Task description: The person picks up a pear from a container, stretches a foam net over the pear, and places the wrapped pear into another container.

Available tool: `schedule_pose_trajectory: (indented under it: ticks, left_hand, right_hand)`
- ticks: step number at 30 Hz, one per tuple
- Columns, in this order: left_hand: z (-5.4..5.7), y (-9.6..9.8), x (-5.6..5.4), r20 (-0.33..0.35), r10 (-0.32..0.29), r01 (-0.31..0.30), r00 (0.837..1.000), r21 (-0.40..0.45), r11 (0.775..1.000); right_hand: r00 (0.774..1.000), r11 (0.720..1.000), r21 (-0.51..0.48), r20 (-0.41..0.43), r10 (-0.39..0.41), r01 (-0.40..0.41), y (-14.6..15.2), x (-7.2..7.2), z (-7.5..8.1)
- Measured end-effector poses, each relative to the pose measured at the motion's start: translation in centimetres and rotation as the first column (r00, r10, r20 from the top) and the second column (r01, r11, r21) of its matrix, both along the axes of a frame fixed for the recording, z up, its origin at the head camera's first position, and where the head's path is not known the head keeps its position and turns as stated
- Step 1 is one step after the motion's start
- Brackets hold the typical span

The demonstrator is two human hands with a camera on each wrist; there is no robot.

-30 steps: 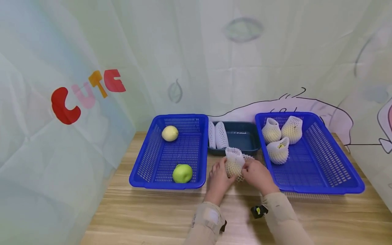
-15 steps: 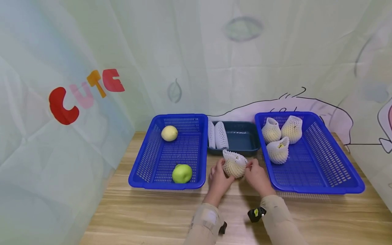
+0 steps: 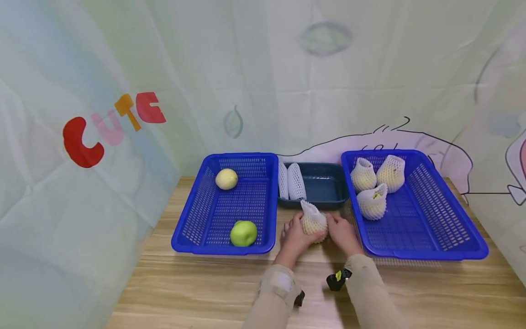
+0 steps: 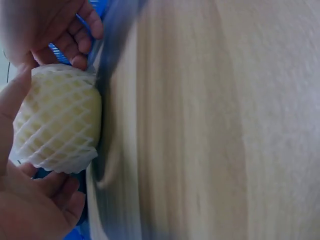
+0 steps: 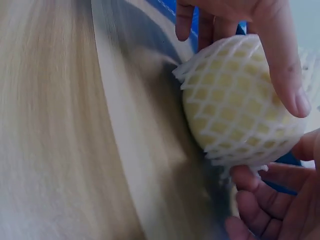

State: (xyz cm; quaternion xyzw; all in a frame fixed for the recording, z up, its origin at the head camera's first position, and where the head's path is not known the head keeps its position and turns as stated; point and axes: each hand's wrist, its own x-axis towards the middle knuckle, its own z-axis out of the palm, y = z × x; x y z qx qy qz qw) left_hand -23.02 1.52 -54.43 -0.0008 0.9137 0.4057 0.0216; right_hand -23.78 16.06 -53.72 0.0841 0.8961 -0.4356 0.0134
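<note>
Between the two baskets, a pale yellow fruit (image 4: pixel 60 120) sits inside a white foam net sleeve (image 3: pixel 309 209), whose open end stands up loosely. My left hand (image 3: pixel 297 236) grips it from the left, thumb across the near side and fingers underneath. At its right side is my right hand (image 3: pixel 342 233), with finger and thumb pinching the sleeve's edge. In the right wrist view the net (image 5: pixel 235 100) covers most of the fruit, and a fingertip (image 5: pixel 244 177) lies right at the net's frayed rim.
The left blue basket (image 3: pixel 223 249) holds a pale yellow fruit (image 3: pixel 227 179) and a green apple (image 3: pixel 244 233). A dark teal tray (image 3: pixel 326 185) behind the hands holds white foam sleeves (image 3: pixel 296 182). In the right blue basket (image 3: pixel 427 254) are three net-wrapped fruits (image 3: pixel 371 202).
The sleeve's right side, stretched outward earlier, now lies closer around the fruit. The right hand has drawn slightly nearer and lower; the left hand keeps its grip, its thumb further across the front.
</note>
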Motion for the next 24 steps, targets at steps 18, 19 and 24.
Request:
schedule_pose_trajectory:
  ticks: [18,19,24]
  left_hand:
    - [-1.6,0.5,0.0,-0.143,-0.028,0.032,0.989,0.025,0.999]
    - [-1.8,0.5,0.1,-0.175,-0.029,0.033,0.984,0.019,0.999]
    - [-2.7,0.7,0.3,-0.267,-0.034,0.033,0.963,-0.008,0.999]
  right_hand:
    - [1.000,0.805,-0.592,-0.007,0.028,-0.027,-1.0,0.1,-1.3]
    - [1.000,0.793,-0.608,-0.003,0.024,-0.021,-1.0,0.1,-1.4]
    - [0.998,0.718,-0.693,-0.038,0.054,-0.065,-1.0,0.2,-1.9]
